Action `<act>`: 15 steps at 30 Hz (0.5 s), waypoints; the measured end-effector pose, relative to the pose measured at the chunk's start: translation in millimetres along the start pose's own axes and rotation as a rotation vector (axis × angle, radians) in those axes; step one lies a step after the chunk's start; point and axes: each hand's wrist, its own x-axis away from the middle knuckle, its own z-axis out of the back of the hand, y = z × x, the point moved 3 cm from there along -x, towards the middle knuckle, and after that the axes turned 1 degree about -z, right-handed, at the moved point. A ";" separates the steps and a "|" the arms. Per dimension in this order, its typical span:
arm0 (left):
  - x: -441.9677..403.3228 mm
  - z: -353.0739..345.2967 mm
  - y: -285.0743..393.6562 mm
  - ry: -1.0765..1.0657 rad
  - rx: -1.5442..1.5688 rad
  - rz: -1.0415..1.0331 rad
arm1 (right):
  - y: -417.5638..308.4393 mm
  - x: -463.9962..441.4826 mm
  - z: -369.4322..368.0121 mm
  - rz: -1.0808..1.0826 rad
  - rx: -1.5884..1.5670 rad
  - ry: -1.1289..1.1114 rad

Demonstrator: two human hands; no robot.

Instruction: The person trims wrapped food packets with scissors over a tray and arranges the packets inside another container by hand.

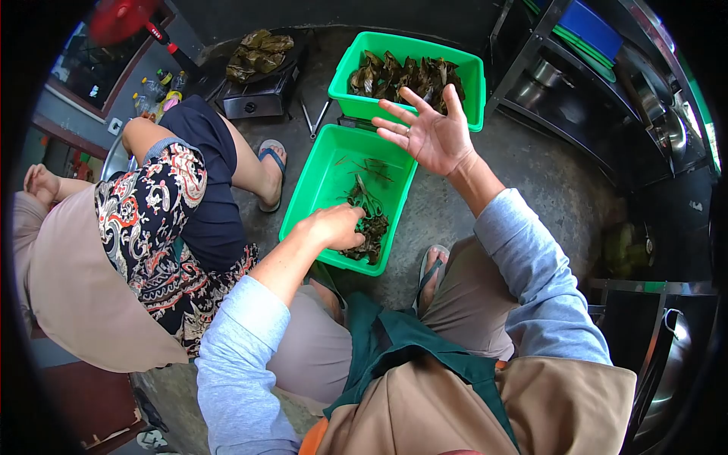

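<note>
My left hand [334, 227] dips into the nearer green plastic bin [315, 182], its visible fingers apart over dark leaf scraps [371, 239]. Its fingertips are partly hidden. Just beyond them lies a pair of scissors [368, 199] with green handles, among thin stick-like bits on the bin's floor. My right hand [432, 135] is raised above the gap between the two bins, palm up, fingers spread, with a ring on one finger. It holds nothing. Behind it, the farther green bin [406, 110] contains several dark leaf-wrapped bundles [406, 76].
Another person [163, 197] sits close on my left, a sandalled foot near the bin. A stove [262, 95] with leaf-wrapped bundles on top stands at the back left. Metal shelves [561, 98] with pots and trays line the right side. Several bottles [155, 87] stand at the left wall.
</note>
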 end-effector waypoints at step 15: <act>1.4 15.8 5.7 0.390 0.049 -0.098 | 36.5 7.4 -22.7 -0.212 -0.096 -0.115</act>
